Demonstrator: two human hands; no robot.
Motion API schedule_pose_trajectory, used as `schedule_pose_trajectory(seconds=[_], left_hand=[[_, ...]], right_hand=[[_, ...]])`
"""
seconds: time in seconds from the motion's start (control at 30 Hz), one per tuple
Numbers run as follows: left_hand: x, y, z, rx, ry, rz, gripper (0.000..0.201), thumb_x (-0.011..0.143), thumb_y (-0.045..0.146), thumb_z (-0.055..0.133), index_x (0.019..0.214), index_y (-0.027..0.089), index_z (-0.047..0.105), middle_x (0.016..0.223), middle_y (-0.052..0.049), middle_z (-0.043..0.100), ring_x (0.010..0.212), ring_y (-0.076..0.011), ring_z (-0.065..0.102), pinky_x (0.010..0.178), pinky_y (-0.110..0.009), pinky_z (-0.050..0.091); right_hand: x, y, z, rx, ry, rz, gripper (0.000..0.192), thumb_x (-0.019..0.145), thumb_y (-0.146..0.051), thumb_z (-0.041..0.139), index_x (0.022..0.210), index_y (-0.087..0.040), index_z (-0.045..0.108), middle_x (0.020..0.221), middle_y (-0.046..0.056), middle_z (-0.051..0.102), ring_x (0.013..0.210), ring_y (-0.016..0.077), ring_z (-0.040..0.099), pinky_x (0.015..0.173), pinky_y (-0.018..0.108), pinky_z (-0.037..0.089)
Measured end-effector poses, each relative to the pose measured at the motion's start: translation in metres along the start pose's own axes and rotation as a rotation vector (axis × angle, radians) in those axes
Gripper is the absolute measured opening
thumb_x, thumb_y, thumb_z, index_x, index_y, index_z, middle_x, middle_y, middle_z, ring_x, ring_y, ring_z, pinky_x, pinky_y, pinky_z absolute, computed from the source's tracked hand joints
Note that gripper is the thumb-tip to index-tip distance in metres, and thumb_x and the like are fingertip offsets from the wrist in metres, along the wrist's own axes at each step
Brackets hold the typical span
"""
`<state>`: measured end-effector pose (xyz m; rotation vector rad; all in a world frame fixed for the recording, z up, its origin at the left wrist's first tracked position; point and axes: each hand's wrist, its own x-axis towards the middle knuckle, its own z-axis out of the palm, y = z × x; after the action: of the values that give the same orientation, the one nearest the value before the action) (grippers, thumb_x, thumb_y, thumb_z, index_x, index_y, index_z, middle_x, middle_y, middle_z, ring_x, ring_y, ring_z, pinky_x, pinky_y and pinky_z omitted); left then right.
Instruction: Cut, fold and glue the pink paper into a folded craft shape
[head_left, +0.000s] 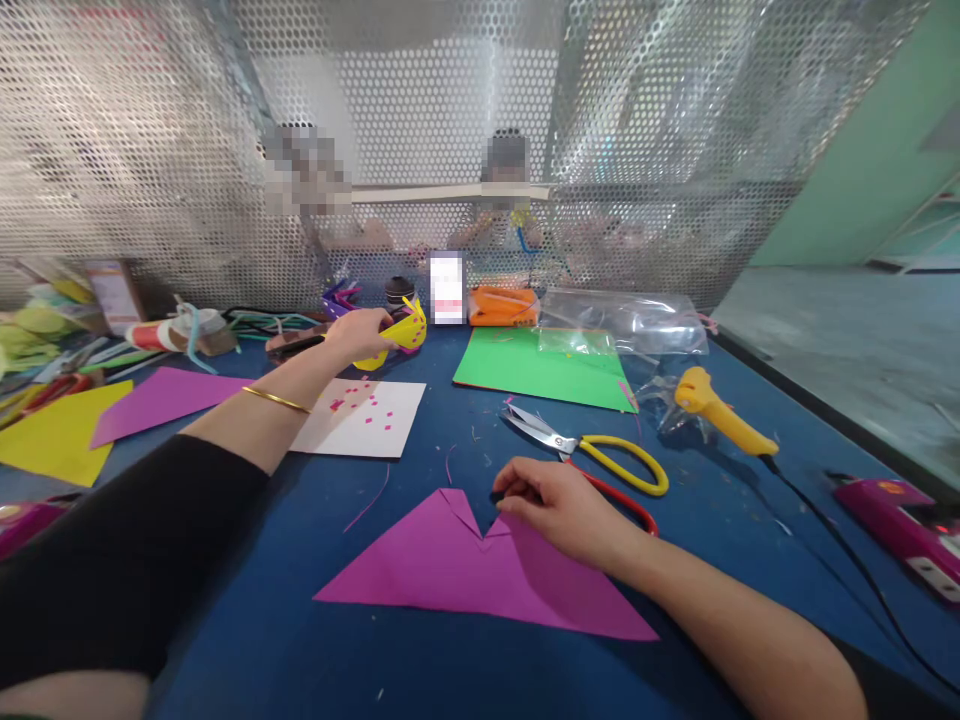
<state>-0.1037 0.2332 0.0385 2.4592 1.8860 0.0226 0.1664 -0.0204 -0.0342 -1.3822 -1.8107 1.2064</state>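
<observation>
My left hand (pixel 358 333) is stretched far forward and grips a yellow paper craft piece (pixel 403 332) with small pink dots, above a white sheet (pixel 371 425) strewn with pink paper bits. My right hand (pixel 559 505) rests with fingers curled on the notched top edge of a purple paper piece (pixel 465 570) lying on the blue table (pixel 420 470) in front of me. Yellow-handled scissors (pixel 592 450) lie just beyond my right hand, over a red-handled pair (pixel 630 505).
A green sheet (pixel 540 368) and clear plastic bags (pixel 630 320) lie at the back right, a yellow glue gun (pixel 716 408) with a black cord to the right. Purple (pixel 161 400) and yellow (pixel 52 435) sheets lie left. A perforated metal screen (pixel 150 150) closes the back; people sit behind it.
</observation>
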Motion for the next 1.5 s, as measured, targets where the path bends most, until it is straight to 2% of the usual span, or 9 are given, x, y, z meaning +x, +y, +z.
schedule_pose_trajectory(seconds=[0.13,0.3,0.43,0.5,0.67,1.0,1.2,1.37,1.5], left_hand=[[-0.002,-0.003,-0.013,-0.055,-0.131,0.008,0.035,0.091,0.034,0.067,0.122,0.018,0.063,0.116,-0.006,0.067,0.098,-0.0226,0.066,0.083,-0.038,0.057],[-0.008,-0.005,-0.026,-0.074,-0.255,0.006,0.042,0.071,0.016,0.073,0.112,0.021,0.073,0.084,-0.001,0.074,0.081,-0.0219,0.068,0.070,-0.028,0.052],[-0.017,-0.008,-0.052,-0.053,-0.336,0.020,0.038,0.080,0.024,0.074,0.117,0.020,0.069,0.090,0.000,0.074,0.082,-0.0182,0.067,0.075,-0.029,0.054],[-0.016,-0.012,-0.071,-0.014,-0.327,0.015,0.033,0.093,0.036,0.065,0.119,0.016,0.063,0.108,-0.005,0.069,0.091,-0.0197,0.067,0.080,-0.038,0.057],[0.008,-0.019,-0.102,0.183,-0.093,-0.020,0.038,0.095,0.039,0.063,0.126,0.017,0.059,0.126,-0.009,0.061,0.109,-0.0254,0.063,0.091,-0.046,0.056],[0.055,-0.039,-0.071,0.393,0.101,0.076,0.039,0.094,0.037,0.064,0.128,0.018,0.057,0.126,-0.009,0.061,0.108,-0.0231,0.063,0.092,-0.045,0.055],[0.050,-0.051,-0.046,0.380,0.291,0.147,0.039,0.095,0.037,0.063,0.128,0.018,0.057,0.128,-0.010,0.060,0.109,-0.0238,0.063,0.092,-0.046,0.055],[0.042,-0.055,-0.023,0.326,0.358,0.151,0.038,0.095,0.038,0.062,0.127,0.017,0.057,0.128,-0.010,0.060,0.108,-0.0242,0.063,0.091,-0.046,0.056],[0.033,-0.047,-0.021,0.264,0.455,0.117,0.039,0.095,0.038,0.063,0.128,0.017,0.057,0.128,-0.010,0.060,0.109,-0.0241,0.063,0.091,-0.046,0.056]], right_hand=[[0.000,0.001,0.001,0.004,-0.002,-0.003,0.009,0.084,-0.014,0.060,0.087,-0.021,0.064,0.080,0.000,0.070,0.075,0.0143,0.064,0.066,0.025,0.044],[0.001,0.003,0.002,0.018,-0.008,-0.004,0.008,0.084,-0.016,0.060,0.089,-0.022,0.063,0.080,-0.001,0.070,0.073,0.0140,0.064,0.064,0.024,0.044],[0.001,0.004,0.002,0.008,-0.007,0.001,0.007,0.084,-0.018,0.059,0.089,-0.022,0.063,0.081,-0.001,0.070,0.073,0.0143,0.064,0.064,0.025,0.044],[0.001,0.004,0.002,-0.001,-0.008,0.006,0.007,0.084,-0.019,0.059,0.089,-0.022,0.064,0.081,-0.001,0.070,0.073,0.0143,0.063,0.064,0.025,0.044],[0.000,0.001,0.001,-0.024,-0.018,0.028,0.008,0.085,-0.020,0.059,0.090,-0.022,0.064,0.078,-0.001,0.069,0.070,0.0142,0.061,0.062,0.025,0.042],[-0.002,-0.006,0.001,-0.024,-0.027,0.060,0.010,0.085,-0.018,0.059,0.092,-0.021,0.065,0.077,-0.001,0.067,0.069,0.0133,0.058,0.062,0.024,0.041],[-0.001,-0.003,0.002,-0.038,-0.023,0.042,0.011,0.085,-0.017,0.058,0.092,-0.021,0.065,0.079,-0.001,0.067,0.071,0.0141,0.058,0.062,0.025,0.040],[-0.002,-0.002,0.002,-0.056,-0.016,0.029,0.009,0.086,-0.018,0.058,0.092,-0.021,0.064,0.077,-0.001,0.067,0.070,0.0141,0.059,0.063,0.026,0.041],[-0.001,-0.002,0.001,-0.060,-0.022,0.011,0.010,0.086,-0.017,0.057,0.093,-0.022,0.063,0.079,-0.001,0.069,0.072,0.0135,0.060,0.064,0.025,0.042]])
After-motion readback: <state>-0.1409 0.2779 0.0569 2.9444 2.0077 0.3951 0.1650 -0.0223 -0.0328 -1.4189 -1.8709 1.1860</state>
